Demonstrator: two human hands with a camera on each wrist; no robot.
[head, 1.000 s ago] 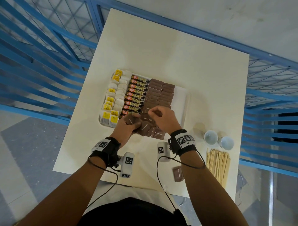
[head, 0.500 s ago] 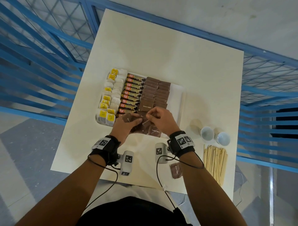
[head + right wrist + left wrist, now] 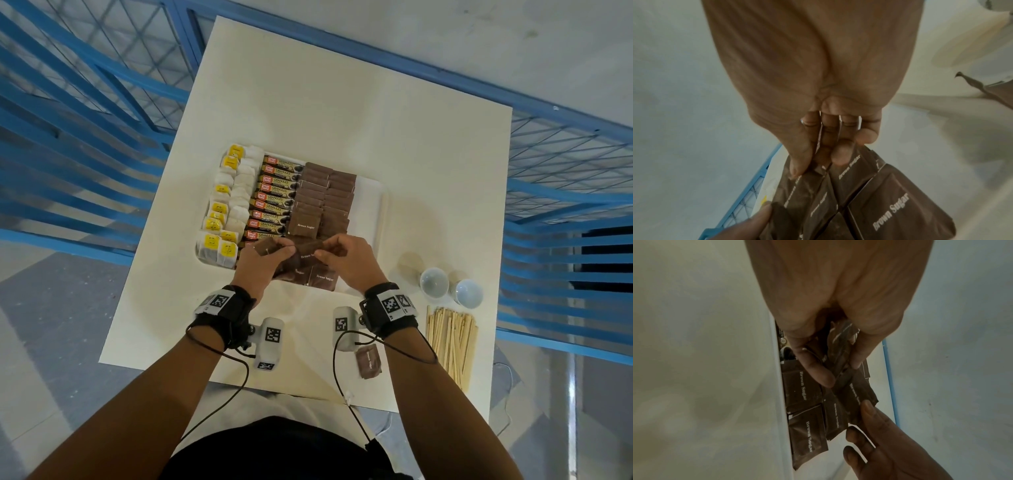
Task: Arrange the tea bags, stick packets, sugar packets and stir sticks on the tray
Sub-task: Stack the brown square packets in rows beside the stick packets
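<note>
A white tray (image 3: 378,205) holds yellow-tagged tea bags (image 3: 222,212) on the left, a column of stick packets (image 3: 274,198) in the middle and brown sugar packets (image 3: 323,192) in two rows. Both hands hover over the tray's near end. My left hand (image 3: 263,260) holds a fan of brown sugar packets (image 3: 840,353) between thumb and fingers. My right hand (image 3: 342,255) pinches the end of one packet (image 3: 818,172) of that bunch. More packets (image 3: 320,279) lie loose under the hands. Stir sticks (image 3: 450,339) lie in a pile at the right, off the tray.
Two white cups (image 3: 434,282) stand right of the tray, just behind the stir sticks. One brown sugar packet (image 3: 368,359) lies alone near the table's front edge. The white table (image 3: 342,102) is ringed by blue railings (image 3: 85,102).
Both hands have drawn a little toward me from the sugar rows, still working the bunch of packets. A packet now lies face up at the near end of the left sugar row.
</note>
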